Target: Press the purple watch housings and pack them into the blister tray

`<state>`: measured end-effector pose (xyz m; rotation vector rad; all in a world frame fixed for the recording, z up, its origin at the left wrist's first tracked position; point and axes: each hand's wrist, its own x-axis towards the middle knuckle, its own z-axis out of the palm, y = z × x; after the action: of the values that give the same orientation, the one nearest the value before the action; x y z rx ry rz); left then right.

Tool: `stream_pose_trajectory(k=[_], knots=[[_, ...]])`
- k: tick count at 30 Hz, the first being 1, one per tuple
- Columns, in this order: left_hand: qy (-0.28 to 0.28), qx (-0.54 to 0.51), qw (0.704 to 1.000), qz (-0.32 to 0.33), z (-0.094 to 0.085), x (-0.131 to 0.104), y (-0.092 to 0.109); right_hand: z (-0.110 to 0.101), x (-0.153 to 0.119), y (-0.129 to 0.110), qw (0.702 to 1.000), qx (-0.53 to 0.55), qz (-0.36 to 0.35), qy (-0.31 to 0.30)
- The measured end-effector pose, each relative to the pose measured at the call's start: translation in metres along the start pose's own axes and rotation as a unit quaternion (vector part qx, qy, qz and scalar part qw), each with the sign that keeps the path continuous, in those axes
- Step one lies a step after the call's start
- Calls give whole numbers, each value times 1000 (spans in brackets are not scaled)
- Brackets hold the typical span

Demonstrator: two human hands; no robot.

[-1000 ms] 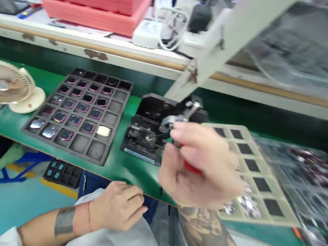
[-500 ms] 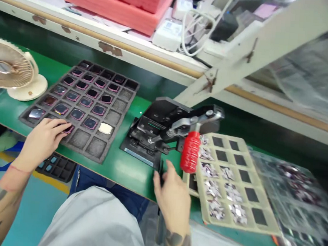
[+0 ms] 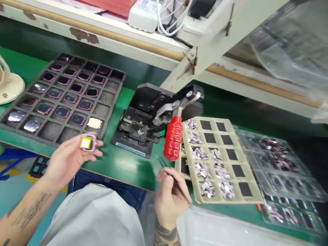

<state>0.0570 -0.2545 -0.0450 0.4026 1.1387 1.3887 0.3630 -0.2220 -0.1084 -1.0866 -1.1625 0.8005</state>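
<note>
My left hand point(image 3: 69, 157) holds a smartwatch case point(image 3: 88, 143) in front of the near edge of the foam tray point(image 3: 50, 130). The case's open inner side faces up, showing a yellow piece and a dark recess. Rows of similar dark-faced, pink-rimmed watch cases point(image 3: 62, 111) lie in the tray's pockets, along with one pale piece point(image 3: 94, 123). My right hand point(image 3: 169, 193) grips dark tweezers point(image 3: 180, 188), their tips pointing up and left. They hover near the red handle point(image 3: 173, 139) of a black hand press point(image 3: 141, 121), with nothing visible between the tips.
Right of the press, a cream compartment tray point(image 3: 242, 174) holds small shiny pieces point(image 3: 202, 169). Clear plastic trays point(image 3: 285, 163) lie beyond it. A fan point(image 3: 3, 76) stands at the left. Above, a shelf point(image 3: 110, 43) and its slanted support point(image 3: 198, 53) cross the back.
My left hand has lifted a watch case from the tray's near row and brought it right, inner side up. My right hand has turned the tweezers. The view has shifted right.
</note>
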Motion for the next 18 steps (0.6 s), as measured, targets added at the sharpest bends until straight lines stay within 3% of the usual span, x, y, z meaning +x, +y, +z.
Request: stream_pose_trajectory(k=[3,6,18], knots=[[-79,-63,992,-81,38,3,-30,15,4,-6,998,-19,-52,35],[-107,-60,986,-109,59,6,-50,18,10,-10,996,-55,-72,22],[-147,-22,984,-93,65,41,-100,33,-15,23,992,-79,-93,-41]])
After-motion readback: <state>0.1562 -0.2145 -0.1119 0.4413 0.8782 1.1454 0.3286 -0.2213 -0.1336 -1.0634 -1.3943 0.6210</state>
